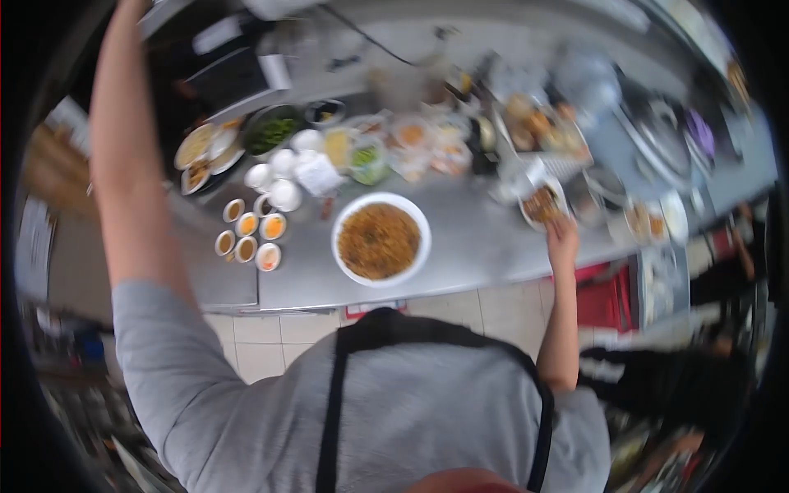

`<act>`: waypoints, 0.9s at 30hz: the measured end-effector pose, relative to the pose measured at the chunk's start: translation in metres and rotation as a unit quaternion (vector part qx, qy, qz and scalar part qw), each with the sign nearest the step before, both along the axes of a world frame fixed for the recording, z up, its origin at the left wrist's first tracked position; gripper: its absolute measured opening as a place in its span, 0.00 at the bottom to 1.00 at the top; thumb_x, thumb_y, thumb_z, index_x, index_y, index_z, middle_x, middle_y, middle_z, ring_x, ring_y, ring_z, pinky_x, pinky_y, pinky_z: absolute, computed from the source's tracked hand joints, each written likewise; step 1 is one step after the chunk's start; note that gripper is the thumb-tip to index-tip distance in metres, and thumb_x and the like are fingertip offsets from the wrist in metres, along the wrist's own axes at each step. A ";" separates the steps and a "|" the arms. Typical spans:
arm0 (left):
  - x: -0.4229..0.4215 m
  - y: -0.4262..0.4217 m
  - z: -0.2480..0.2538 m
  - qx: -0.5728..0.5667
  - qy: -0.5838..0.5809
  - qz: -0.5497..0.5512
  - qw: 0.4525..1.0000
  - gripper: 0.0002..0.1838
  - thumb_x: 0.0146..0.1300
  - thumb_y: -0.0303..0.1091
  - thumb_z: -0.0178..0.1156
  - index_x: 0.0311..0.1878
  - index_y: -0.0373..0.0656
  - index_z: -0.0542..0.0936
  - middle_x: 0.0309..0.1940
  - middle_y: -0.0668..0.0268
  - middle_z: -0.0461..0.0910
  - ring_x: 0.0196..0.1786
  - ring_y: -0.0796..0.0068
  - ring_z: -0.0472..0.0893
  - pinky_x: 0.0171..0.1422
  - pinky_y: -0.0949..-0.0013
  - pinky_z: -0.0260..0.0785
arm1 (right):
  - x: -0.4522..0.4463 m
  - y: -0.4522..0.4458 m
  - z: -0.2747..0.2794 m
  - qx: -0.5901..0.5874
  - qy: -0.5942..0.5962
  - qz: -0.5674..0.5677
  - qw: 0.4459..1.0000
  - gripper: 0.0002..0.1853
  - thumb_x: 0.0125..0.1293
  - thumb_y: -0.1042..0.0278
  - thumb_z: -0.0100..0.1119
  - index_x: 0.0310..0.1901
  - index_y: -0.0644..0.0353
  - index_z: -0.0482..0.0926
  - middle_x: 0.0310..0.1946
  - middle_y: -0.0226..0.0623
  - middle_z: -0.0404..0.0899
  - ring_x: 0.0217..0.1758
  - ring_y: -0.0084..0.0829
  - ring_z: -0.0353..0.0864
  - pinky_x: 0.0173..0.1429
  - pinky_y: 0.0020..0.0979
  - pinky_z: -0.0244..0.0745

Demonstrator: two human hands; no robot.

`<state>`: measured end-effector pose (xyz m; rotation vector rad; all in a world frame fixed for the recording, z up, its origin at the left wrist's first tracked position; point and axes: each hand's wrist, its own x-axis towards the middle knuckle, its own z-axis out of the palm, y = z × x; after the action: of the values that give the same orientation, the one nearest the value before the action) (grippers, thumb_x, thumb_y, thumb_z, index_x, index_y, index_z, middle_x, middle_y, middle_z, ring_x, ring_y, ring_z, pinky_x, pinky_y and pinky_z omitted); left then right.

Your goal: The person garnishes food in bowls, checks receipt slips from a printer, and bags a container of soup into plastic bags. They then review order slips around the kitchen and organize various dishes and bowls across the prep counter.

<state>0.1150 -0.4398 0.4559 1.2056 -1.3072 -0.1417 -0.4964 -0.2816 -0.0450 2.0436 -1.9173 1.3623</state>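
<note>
My right hand (pixel 562 236) is at the near rim of a white bowl (pixel 562 195) with brown food in it. Its fingers are drawn together over the food's edge, and what they hold, if anything, is too blurred to make out. My left arm (pixel 123 164) reaches up past the top left edge, which leaves the left hand out of sight. Between the arms, a large round white bowl (pixel 422 238) full of orange-brown food (pixel 378 240) stands on the steel counter (pixel 472 246).
Several small sauce cups (pixel 246 249) stand left, below white round containers (pixel 285 195). Behind them are a dark bowl of greens (pixel 275 130) and clear tubs (pixel 367 160). A basket (pixel 567 156) of food lies back right. People in dark clothes (pixel 666 386) are at the right.
</note>
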 end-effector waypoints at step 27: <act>-0.555 0.059 -0.624 0.513 0.418 -0.308 0.683 0.22 0.52 0.20 0.46 0.53 0.35 0.64 0.44 0.53 0.73 0.44 0.59 0.77 0.45 0.59 0.75 | -0.195 0.041 -0.099 0.346 -0.044 0.265 0.899 0.10 0.45 0.74 0.55 0.32 0.57 0.81 0.18 0.40 0.77 0.20 0.27 0.75 0.28 0.30 0.71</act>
<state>-0.4401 -0.3811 -0.1683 1.2278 -0.6577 -1.9119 -0.6911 -0.2410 -0.1440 3.0610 -2.2055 0.8797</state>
